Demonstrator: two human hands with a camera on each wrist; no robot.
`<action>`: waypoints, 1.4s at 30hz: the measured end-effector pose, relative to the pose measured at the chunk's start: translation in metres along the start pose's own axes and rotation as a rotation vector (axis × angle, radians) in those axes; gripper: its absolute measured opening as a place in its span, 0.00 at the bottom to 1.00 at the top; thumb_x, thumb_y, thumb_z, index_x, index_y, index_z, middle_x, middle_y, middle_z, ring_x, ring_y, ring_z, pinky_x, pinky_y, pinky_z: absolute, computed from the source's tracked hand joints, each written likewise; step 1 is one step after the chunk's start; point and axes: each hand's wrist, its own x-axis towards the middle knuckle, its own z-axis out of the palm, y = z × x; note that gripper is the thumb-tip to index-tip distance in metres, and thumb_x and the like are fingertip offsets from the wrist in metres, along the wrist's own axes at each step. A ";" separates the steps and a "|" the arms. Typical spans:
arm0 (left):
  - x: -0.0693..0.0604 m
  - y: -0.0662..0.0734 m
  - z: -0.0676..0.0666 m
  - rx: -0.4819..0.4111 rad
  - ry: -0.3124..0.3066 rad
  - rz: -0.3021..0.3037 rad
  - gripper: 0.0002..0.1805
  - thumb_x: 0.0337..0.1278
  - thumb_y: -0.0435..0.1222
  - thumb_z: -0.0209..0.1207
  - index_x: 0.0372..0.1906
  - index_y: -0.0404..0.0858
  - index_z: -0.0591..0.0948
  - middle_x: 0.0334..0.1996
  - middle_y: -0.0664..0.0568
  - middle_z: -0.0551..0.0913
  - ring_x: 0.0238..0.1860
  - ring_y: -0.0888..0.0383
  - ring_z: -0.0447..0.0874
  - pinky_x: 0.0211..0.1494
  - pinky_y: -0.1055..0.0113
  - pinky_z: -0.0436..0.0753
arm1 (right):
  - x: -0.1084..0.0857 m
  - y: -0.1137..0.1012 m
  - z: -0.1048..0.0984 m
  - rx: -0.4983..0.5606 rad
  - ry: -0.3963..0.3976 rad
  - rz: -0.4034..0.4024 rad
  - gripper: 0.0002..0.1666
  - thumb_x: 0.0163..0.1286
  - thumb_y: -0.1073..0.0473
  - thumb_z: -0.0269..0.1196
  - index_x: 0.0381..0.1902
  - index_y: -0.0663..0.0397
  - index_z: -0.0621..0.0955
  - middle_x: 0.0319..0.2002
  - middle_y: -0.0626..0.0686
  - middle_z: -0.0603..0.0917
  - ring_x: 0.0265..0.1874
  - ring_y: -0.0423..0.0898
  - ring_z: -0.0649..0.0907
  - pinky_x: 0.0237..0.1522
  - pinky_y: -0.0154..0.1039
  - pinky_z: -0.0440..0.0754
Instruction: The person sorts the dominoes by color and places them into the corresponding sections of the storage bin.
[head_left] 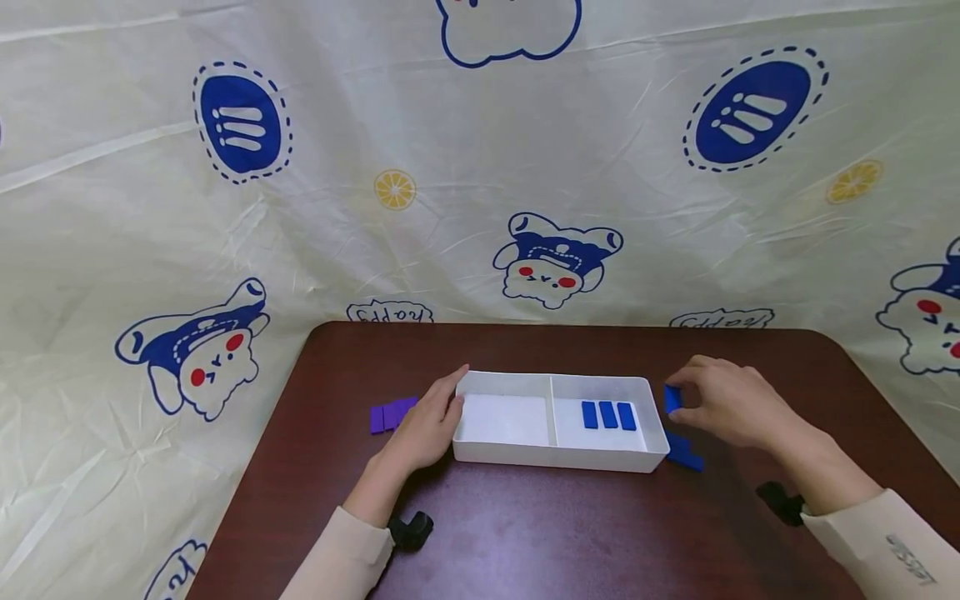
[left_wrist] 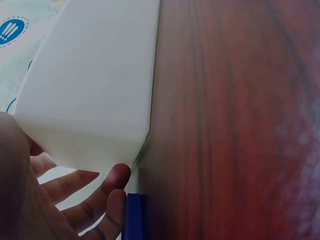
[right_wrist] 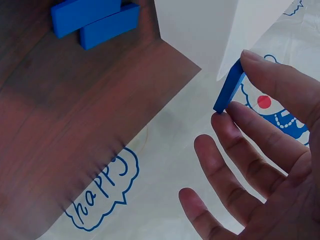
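A white two-compartment box (head_left: 502,454) stands on the table; its right compartment holds several blue tiles (head_left: 608,415) in a row, while the left one is bare. My left hand (head_left: 426,425) rests against the box's left end, fingers spread and fairly straight in the left wrist view (left_wrist: 75,200). Right of the box, my right hand (head_left: 731,404) pinches a blue tile (head_left: 673,398) between thumb and fingertips; the right wrist view shows this tile (right_wrist: 230,86) held by its ends. More blue tiles (head_left: 684,452) lie by the box's right end.
Purple tiles (head_left: 392,415) lie in a row left of my left hand. The brown table (head_left: 540,533) has its far edge behind the box, and a printed cloth (head_left: 450,250) hangs beyond it. Black bands (head_left: 411,532) are at both wrists.
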 end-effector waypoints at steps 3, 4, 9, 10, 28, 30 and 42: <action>0.000 0.000 0.000 0.002 0.004 -0.001 0.29 0.83 0.46 0.44 0.82 0.56 0.59 0.79 0.53 0.65 0.78 0.48 0.66 0.77 0.44 0.69 | 0.002 -0.004 -0.001 0.006 -0.002 0.004 0.27 0.58 0.50 0.78 0.52 0.58 0.88 0.50 0.61 0.85 0.46 0.61 0.85 0.43 0.63 0.77; 0.000 0.000 0.000 0.003 0.005 -0.002 0.29 0.83 0.46 0.44 0.82 0.56 0.59 0.79 0.53 0.65 0.78 0.48 0.66 0.77 0.44 0.70 | 0.003 -0.006 -0.001 0.007 -0.002 0.005 0.27 0.58 0.51 0.78 0.52 0.58 0.88 0.50 0.62 0.85 0.46 0.61 0.85 0.44 0.64 0.78; -0.001 0.000 -0.001 0.002 0.001 -0.002 0.29 0.83 0.46 0.43 0.83 0.58 0.58 0.79 0.53 0.65 0.78 0.48 0.66 0.77 0.44 0.69 | 0.007 -0.014 -0.001 0.001 -0.008 0.003 0.27 0.57 0.51 0.79 0.52 0.58 0.88 0.51 0.62 0.85 0.49 0.64 0.84 0.47 0.66 0.77; -0.001 0.000 -0.001 0.000 0.001 0.000 0.29 0.83 0.46 0.44 0.83 0.58 0.58 0.79 0.53 0.65 0.78 0.48 0.66 0.77 0.44 0.69 | 0.007 -0.015 -0.001 0.000 -0.009 0.001 0.27 0.57 0.51 0.79 0.52 0.58 0.88 0.51 0.62 0.85 0.49 0.64 0.84 0.48 0.67 0.77; -0.001 0.002 -0.001 0.002 0.004 0.000 0.29 0.83 0.45 0.44 0.83 0.55 0.59 0.79 0.52 0.66 0.77 0.47 0.67 0.77 0.43 0.70 | 0.018 -0.030 -0.001 0.006 -0.020 -0.035 0.26 0.59 0.51 0.78 0.53 0.57 0.88 0.50 0.61 0.85 0.49 0.63 0.84 0.47 0.64 0.78; -0.001 0.002 -0.001 0.003 0.005 0.000 0.29 0.83 0.45 0.44 0.82 0.56 0.59 0.79 0.52 0.66 0.77 0.47 0.67 0.76 0.43 0.70 | 0.019 -0.031 -0.001 0.003 -0.019 -0.042 0.26 0.59 0.51 0.78 0.52 0.57 0.88 0.50 0.61 0.85 0.48 0.62 0.84 0.46 0.63 0.79; 0.000 0.001 0.000 0.001 0.004 0.000 0.29 0.83 0.44 0.44 0.83 0.55 0.59 0.79 0.52 0.65 0.78 0.48 0.66 0.77 0.43 0.69 | 0.025 -0.043 0.001 0.003 -0.027 -0.083 0.24 0.61 0.51 0.77 0.52 0.55 0.89 0.50 0.58 0.86 0.50 0.58 0.84 0.49 0.63 0.79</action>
